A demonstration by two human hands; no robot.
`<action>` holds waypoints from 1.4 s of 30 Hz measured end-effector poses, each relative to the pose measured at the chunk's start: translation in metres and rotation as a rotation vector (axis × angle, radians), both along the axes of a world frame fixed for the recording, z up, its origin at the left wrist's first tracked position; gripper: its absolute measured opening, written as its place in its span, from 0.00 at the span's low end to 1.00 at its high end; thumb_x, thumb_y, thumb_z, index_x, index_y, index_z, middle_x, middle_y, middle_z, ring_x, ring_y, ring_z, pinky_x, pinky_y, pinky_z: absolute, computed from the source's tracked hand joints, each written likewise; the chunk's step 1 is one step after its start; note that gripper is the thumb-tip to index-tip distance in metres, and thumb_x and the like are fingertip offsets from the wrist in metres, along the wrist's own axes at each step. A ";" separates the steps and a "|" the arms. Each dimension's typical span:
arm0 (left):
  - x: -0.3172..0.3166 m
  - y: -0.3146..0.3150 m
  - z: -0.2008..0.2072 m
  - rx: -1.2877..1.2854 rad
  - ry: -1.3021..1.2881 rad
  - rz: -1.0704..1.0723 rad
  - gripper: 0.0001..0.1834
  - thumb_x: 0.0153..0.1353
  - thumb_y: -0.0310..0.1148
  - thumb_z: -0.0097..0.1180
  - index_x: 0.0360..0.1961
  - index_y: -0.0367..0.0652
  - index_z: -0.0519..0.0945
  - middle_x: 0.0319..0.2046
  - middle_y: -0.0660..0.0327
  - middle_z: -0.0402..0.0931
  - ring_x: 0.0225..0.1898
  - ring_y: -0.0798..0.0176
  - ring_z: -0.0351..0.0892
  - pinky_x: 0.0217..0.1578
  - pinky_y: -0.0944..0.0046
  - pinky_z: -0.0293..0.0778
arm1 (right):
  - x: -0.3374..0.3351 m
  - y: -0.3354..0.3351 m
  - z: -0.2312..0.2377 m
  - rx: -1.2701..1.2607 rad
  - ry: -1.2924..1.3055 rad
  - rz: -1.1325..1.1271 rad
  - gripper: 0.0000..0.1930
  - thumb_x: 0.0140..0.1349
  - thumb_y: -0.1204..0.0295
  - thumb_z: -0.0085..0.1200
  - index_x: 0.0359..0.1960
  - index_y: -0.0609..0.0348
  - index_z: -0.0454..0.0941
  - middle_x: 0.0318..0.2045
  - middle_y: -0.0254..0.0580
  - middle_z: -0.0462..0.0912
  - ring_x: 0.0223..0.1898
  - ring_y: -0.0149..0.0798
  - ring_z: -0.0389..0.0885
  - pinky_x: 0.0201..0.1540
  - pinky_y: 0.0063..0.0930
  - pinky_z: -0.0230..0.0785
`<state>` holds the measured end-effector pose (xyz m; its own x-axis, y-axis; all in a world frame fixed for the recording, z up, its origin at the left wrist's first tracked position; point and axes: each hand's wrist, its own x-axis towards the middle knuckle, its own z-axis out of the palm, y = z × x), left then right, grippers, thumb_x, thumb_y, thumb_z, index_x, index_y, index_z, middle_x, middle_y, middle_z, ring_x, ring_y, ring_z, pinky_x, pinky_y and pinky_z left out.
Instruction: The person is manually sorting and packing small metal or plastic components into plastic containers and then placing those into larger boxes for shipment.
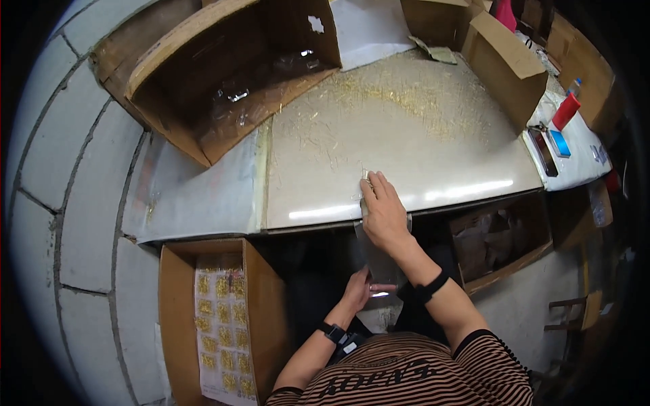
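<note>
At the table's front edge, my right hand (386,211) lies with fingers stretched forward over the surface. A few thin gold-coloured pins (366,177) show beside its fingertips. Beneath this hand a greyish, see-through plastic piece (374,254) hangs down from the edge toward my lap. My left hand (355,292) is lower, next to the plastic piece, its fingers closed; what they hold is hidden. Just right of them is a small pinkish, shiny object (383,287). Many more loose gold pins (406,101) are scattered over the far part of the table (318,183).
An open cardboard box (169,101) with clear plastic pieces lies at the far left. Another carton (267,318) at lower left holds rows of packed gold pins (222,311). Right: a cardboard flap (508,74), red cylinder (566,111), blue box (560,143), phone (543,154).
</note>
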<state>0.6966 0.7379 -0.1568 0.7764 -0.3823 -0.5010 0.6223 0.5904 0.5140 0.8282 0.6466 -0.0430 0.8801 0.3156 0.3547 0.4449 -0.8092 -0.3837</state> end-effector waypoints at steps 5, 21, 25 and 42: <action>0.004 0.000 0.009 0.095 0.011 -0.092 0.28 0.70 0.48 0.30 0.59 0.35 0.63 0.50 0.49 0.74 0.39 0.46 0.82 0.29 0.64 0.80 | -0.071 -0.032 0.041 -0.002 0.076 0.043 0.24 0.50 0.79 0.49 0.53 0.65 0.69 0.58 0.58 0.66 0.62 0.55 0.61 0.63 0.40 0.57; -0.018 0.003 -0.034 -0.036 0.079 0.057 0.22 0.71 0.45 0.34 0.50 0.36 0.70 0.39 0.55 0.78 0.36 0.60 0.82 0.31 0.62 0.81 | -0.144 -0.067 -0.033 0.056 0.413 0.378 0.23 0.44 0.85 0.51 0.48 0.68 0.72 0.49 0.55 0.75 0.49 0.52 0.75 0.52 0.36 0.70; -0.022 0.009 -0.043 0.014 0.093 0.051 0.18 0.69 0.42 0.39 0.48 0.38 0.71 0.37 0.57 0.78 0.32 0.62 0.82 0.25 0.64 0.81 | -0.113 -0.056 0.015 0.032 0.334 0.434 0.20 0.46 0.82 0.51 0.45 0.67 0.74 0.44 0.53 0.77 0.46 0.51 0.77 0.46 0.36 0.72; -0.008 0.035 -0.036 0.172 0.043 -0.020 0.14 0.59 0.27 0.57 0.46 0.37 0.74 0.39 0.57 0.77 0.36 0.64 0.81 0.28 0.66 0.83 | 0.157 0.074 0.071 -0.622 0.299 0.333 0.29 0.66 0.52 0.37 0.67 0.46 0.52 0.69 0.46 0.49 0.69 0.58 0.42 0.65 0.55 0.45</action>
